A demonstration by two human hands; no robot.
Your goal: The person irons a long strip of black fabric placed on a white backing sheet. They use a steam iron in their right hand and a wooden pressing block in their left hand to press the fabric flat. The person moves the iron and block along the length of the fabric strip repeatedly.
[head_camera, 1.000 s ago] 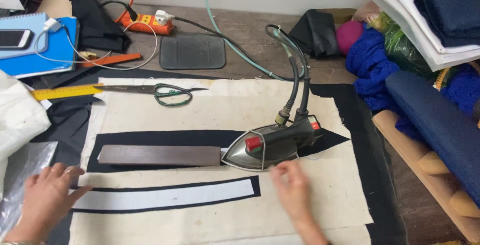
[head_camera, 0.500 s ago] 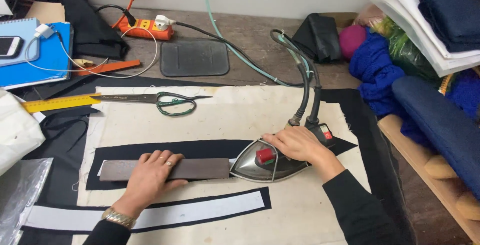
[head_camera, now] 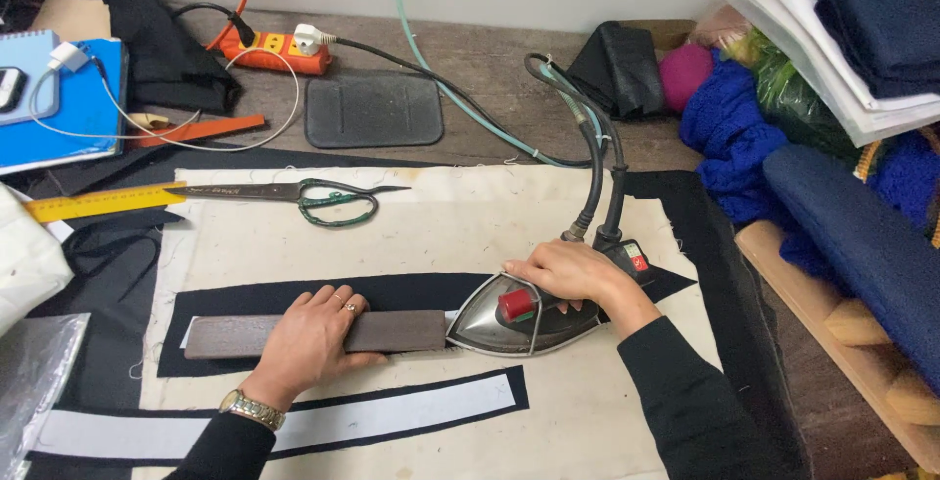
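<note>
My right hand [head_camera: 576,276] grips the handle of a steam iron [head_camera: 519,318] with a red knob, its tip pointing left on a black fabric strip [head_camera: 411,291]. My left hand [head_camera: 308,338] presses flat on a long dark bar [head_camera: 387,331] that lies along the strip, just left of the iron's tip. A wristwatch [head_camera: 251,407] sits on my left wrist. The strip rests on a cream pressing cloth [head_camera: 421,220]. A white strip edged in black [head_camera: 411,407] lies nearer to me.
Scissors with green handles [head_camera: 304,198] and a yellow ruler [head_camera: 98,202] lie at the cloth's far left. A dark mat [head_camera: 372,109], an orange power strip [head_camera: 272,49] and cables sit behind. The iron's hoses [head_camera: 592,162] rise at the right. Blue fabrics [head_camera: 842,196] pile at the right.
A second ago both hands lay on the near cloth, away from the iron. My right hand then took the iron's handle and my left hand moved onto the dark bar.
</note>
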